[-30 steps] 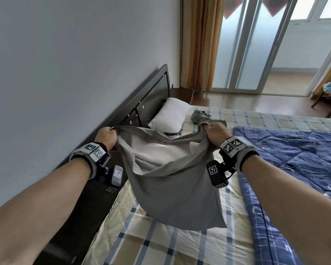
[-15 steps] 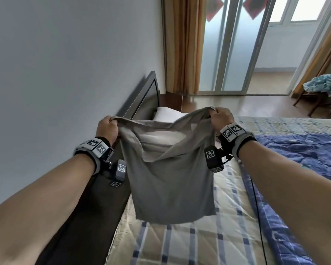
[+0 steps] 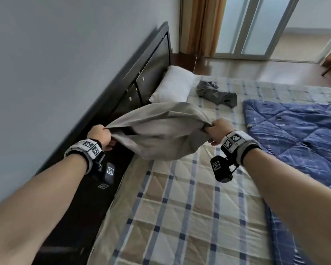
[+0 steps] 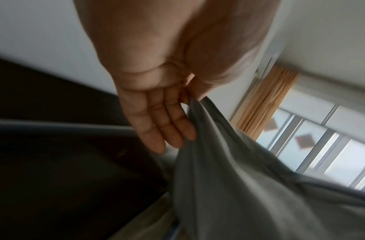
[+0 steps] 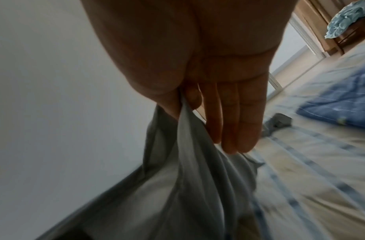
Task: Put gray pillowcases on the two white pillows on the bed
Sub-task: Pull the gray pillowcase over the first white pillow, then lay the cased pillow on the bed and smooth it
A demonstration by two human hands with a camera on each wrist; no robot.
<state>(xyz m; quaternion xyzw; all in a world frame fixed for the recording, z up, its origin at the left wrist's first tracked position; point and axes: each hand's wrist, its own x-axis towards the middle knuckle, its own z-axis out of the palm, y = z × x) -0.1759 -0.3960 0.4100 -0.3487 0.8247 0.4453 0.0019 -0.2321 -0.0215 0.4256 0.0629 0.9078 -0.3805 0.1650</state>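
Your left hand [image 3: 100, 135] and your right hand [image 3: 218, 132] each grip one end of a gray pillowcase [image 3: 161, 131], which is stretched between them in the air above the bed [image 3: 180, 207], close to the dark headboard [image 3: 147, 73]. In the left wrist view your thumb and forefinger pinch a bunched edge of the cloth while the other fingers [image 4: 157, 129] lie fairly straight beside it. In the right wrist view it is the same: the cloth is pinched at the thumb side and the remaining fingers [image 5: 237, 123] hang straight beside the folds. The pillowcase billows upward in the middle and its lower part sags toward the checked sheet; motion blur keeps me from telling whether it touches the sheet.

Beyond the held cloth a white pillow [image 3: 175, 85] leans against the headboard at the far end of the bed, uncovered. Only this one pillow shows. Just beside it to the right, a second gray pillowcase [image 3: 216, 93] lies crumpled on the sheet, apart from your hands. A blue quilt [image 3: 294, 134] covers the right side of the bed, near your right wrist. Behind the bed stand an orange curtain [image 3: 201, 25] and a glass sliding door [image 3: 256, 25]
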